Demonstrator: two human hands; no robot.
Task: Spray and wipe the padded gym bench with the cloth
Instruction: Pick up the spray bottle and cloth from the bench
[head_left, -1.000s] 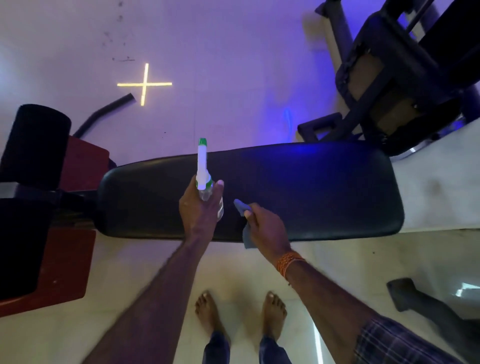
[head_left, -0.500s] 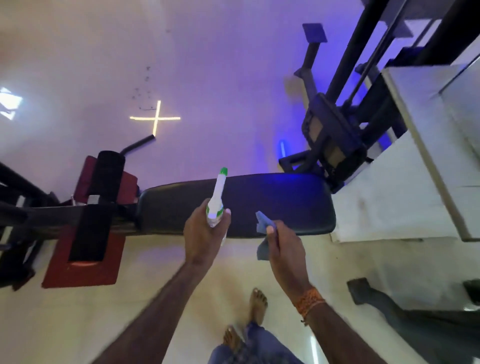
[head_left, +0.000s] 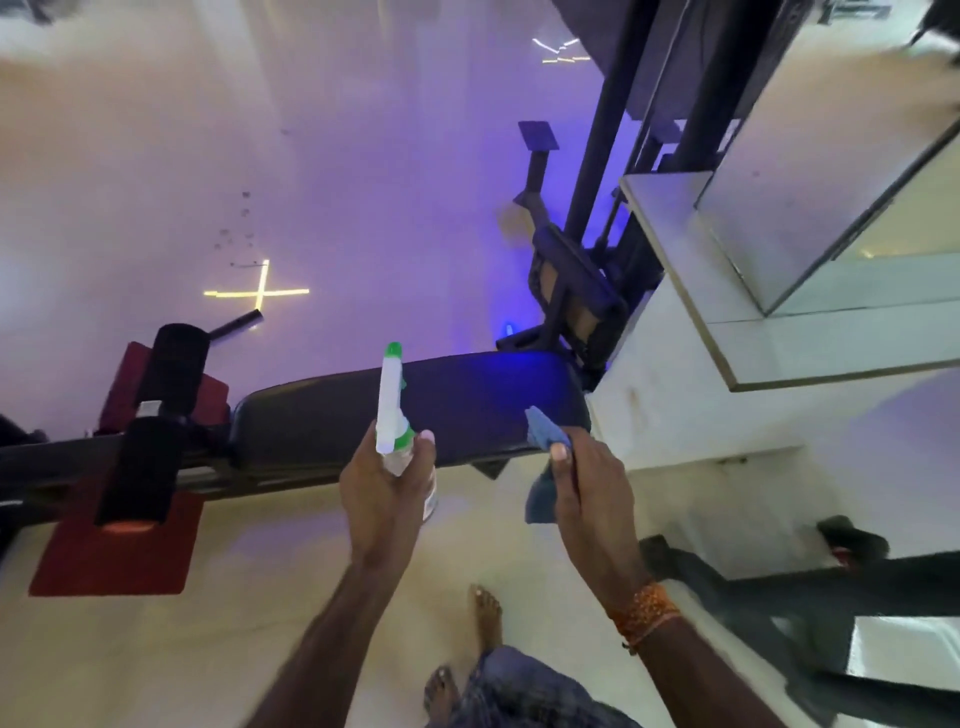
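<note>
The black padded gym bench (head_left: 467, 400) lies crosswise in the middle of the view, lit blue at its right end. My left hand (head_left: 382, 493) grips a white spray bottle with a green nozzle (head_left: 390, 400), held upright over the bench's near edge. My right hand (head_left: 589, 488) holds a blue cloth (head_left: 543, 441) just off the bench's right near corner, with part of the cloth hanging below the fist. Neither hand touches the pad.
Black roller pads (head_left: 150, 421) and a red base plate (head_left: 114, 556) sit at the bench's left end. A dark machine frame (head_left: 576, 291) stands behind the right end, beside a white ledge with a mirror (head_left: 779, 260). My bare feet (head_left: 485, 613) stand on the pale floor.
The view has pulled back and swung right, so the bench looks smaller and farther. Both hands have risen slightly, still holding bottle and cloth. My feet have stepped.
</note>
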